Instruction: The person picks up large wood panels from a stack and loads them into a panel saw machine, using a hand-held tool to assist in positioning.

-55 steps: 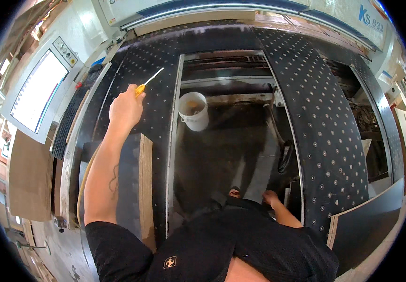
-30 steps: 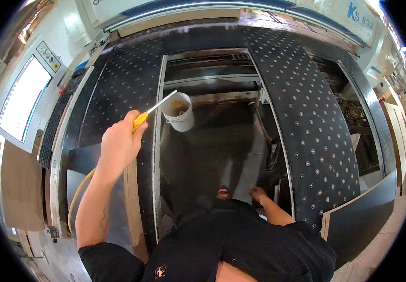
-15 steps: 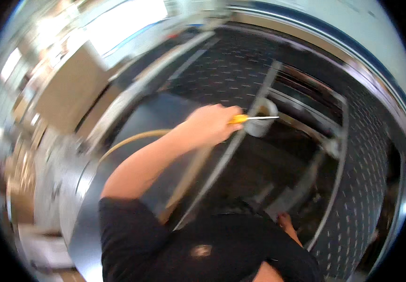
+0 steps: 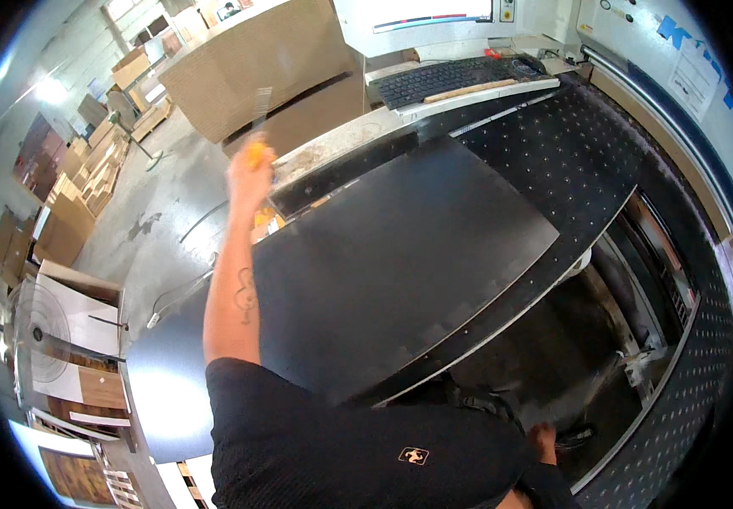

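Studded surface (image 4: 544, 144) spans right side of frame. Dark board (image 4: 400, 246) lies flat over it, mid-frame, presumably for even support. Pale ledge (image 4: 485, 96), upper centre, carries keyboard (image 4: 443, 83), likely keeping it clear of the board. Right grip (image 4: 543, 441), lower right: can't tell wide or narrow. Left grip (image 4: 250, 180), upper left, wraps orange-handled tool (image 4: 256, 154), blurred, seemingly held clear of board.

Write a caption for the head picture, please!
The left hand holds a yellow tool; a dark panel lies on the dotted table.
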`<state>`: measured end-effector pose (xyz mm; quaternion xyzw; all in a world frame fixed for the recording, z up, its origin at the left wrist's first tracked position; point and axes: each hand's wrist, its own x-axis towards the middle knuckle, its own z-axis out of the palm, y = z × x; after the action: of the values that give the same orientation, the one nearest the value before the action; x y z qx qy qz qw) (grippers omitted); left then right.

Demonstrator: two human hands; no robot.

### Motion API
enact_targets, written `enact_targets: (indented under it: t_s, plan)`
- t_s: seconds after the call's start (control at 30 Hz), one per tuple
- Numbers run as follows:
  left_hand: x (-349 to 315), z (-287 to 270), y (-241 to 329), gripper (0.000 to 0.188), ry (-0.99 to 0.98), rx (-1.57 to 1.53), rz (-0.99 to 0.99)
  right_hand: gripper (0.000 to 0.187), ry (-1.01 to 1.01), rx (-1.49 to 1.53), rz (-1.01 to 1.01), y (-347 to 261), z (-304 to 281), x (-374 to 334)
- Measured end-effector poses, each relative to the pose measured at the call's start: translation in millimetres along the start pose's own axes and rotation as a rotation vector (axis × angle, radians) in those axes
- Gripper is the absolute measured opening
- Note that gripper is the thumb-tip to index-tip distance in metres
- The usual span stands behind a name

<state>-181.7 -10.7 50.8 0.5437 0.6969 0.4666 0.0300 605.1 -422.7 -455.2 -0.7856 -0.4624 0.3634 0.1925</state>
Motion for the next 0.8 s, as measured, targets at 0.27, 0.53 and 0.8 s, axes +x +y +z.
enact_targets:
  t_s: [0.27,0.53,0.8]
  plan:
    - [22.6,19.9,-159.1,0.037,0.447,-0.172,-0.173,0.024,0.083,0.189,0.293,-26.3,14.1,-51.7]
    - [42.8,50.5,-208.5,0.047,0.24,-0.308,-0.161,0.039,0.124,0.037,0.265,-128.1,29.0,-98.1]
    - [16.7,74.8,-135.1,0.103,0.28,-0.131,-0.508,0.056,0.286,0.535,0.689,-97.7,90.8,-209.4]
